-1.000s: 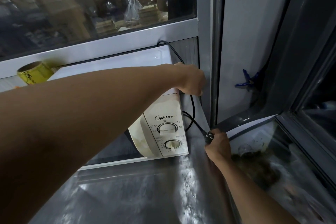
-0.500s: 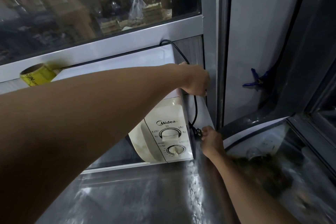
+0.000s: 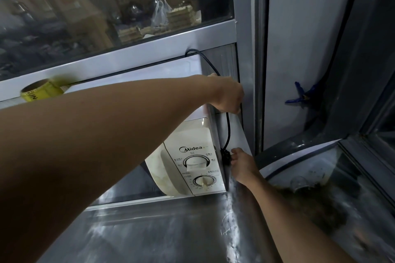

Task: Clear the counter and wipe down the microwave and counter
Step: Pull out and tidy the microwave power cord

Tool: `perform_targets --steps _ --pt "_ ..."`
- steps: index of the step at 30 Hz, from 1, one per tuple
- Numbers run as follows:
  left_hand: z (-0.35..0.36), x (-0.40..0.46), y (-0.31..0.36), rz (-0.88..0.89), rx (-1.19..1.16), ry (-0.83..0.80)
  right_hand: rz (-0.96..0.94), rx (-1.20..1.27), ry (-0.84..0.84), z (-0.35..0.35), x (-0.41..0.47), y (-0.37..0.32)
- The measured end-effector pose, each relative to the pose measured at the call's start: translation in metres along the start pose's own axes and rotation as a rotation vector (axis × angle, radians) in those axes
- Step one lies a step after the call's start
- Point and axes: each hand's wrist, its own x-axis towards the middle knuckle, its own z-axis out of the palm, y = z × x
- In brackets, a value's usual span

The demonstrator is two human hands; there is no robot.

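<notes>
Two hands: both busy at the microwave (image 3: 190, 156) on the steel counter (image 3: 171, 230).
Tape roll (image 3: 40, 92): far left, on the microwave's top.
Left hand (image 3: 228, 94): curled over the top right corner.
Cord (image 3: 227, 126): slacker now.
Right hand (image 3: 243, 166): pinching the plug (image 3: 226, 154), now carried in against the microwave's side.
Obstacle: debris (image 3: 310, 200) at right.

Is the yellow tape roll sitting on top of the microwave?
Yes, the yellow tape roll lies on its side on the flat white top of the microwave, at the far left end.
</notes>
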Motion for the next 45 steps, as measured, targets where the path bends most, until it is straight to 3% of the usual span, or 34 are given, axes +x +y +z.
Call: perform_targets --steps 15,22,28,36,45 --pt "0.000 0.005 0.003 -0.002 -0.013 -0.006 -0.010 -0.022 0.078 -0.017 0.000 0.005" --pt "-0.001 0.013 -0.002 0.003 -0.011 0.002 -0.009 -0.069 0.221 -0.029 0.004 0.002" --pt "-0.002 0.021 -0.010 -0.002 -0.023 0.004 -0.004 -0.093 0.210 -0.031 0.011 -0.004" --pt "0.003 0.051 -0.037 -0.026 0.069 0.034 -0.178 -0.259 0.285 -0.024 0.044 -0.001" --pt "0.011 0.096 -0.053 -0.084 0.186 -0.132 -0.154 -0.148 0.314 -0.035 0.101 0.001"
